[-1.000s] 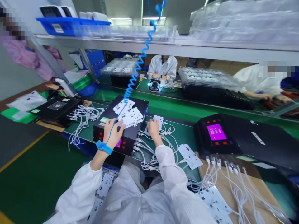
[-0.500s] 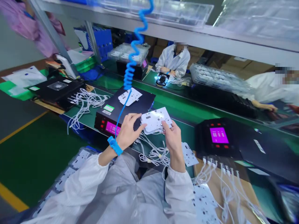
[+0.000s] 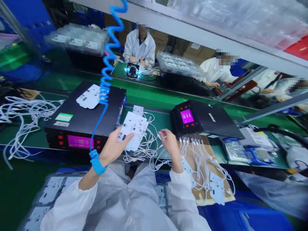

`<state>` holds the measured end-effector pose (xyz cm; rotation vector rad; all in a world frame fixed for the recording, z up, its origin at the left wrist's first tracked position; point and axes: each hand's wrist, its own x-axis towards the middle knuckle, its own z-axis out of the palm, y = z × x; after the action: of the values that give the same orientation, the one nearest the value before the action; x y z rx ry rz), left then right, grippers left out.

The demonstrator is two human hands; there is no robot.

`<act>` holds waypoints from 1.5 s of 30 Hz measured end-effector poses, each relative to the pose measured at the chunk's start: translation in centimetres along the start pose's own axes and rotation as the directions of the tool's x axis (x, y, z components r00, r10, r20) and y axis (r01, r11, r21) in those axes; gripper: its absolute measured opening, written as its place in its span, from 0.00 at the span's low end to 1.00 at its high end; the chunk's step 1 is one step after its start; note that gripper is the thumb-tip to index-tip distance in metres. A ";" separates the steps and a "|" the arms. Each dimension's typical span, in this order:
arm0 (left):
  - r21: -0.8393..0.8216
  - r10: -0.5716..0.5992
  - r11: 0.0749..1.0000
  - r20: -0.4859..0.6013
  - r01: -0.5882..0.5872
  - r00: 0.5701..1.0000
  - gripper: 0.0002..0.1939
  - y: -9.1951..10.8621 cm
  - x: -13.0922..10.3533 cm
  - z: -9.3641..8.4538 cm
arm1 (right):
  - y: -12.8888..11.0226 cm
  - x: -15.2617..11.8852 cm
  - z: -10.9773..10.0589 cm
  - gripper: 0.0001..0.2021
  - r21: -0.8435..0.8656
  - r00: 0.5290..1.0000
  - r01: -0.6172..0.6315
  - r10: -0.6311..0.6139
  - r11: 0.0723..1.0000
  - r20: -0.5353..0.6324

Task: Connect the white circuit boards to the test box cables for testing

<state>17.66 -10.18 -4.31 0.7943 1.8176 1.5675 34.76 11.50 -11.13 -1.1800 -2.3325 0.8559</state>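
Observation:
My left hand (image 3: 113, 148) grips a white circuit board (image 3: 134, 128) by its left edge, thumb on top. The board is tilted, with small dark parts on its upper face. To its right, my right hand (image 3: 169, 144) pinches a small white piece that looks like the end of a white cable (image 3: 159, 136); the fingers partly hide it. A tangle of white cables (image 3: 141, 150) lies on the bench below and between the hands. Behind the held board, a smaller pale board (image 3: 138, 110) shows in part. A blue wrist strap (image 3: 98, 163) circles my left wrist.
Black testers with pink screens stand left (image 3: 80, 120) and right (image 3: 192, 115). Another white board (image 3: 89, 96) lies on the left tester. A blue coiled cord (image 3: 109, 54) hangs before it. Plugged cables (image 3: 197, 144) and boards lie on cardboard at right. Co-workers sit opposite, near a fan (image 3: 132, 70).
The view has swung right. My right hand has let go of the board and moved right, pinching a small white piece. My left hand now grips the board alone.

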 end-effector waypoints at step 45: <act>-0.084 0.056 0.994 -0.190 -0.074 0.980 0.38 -4.9 1.8 3.9 | -3.4 -3.6 1.3 0.24 0.721 0.975 -0.219 0.112 0.657 0.193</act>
<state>19.22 -6.95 -9.69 0.6901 1.8518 1.8067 34.04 6.54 -10.04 -0.9715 -1.6396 1.7803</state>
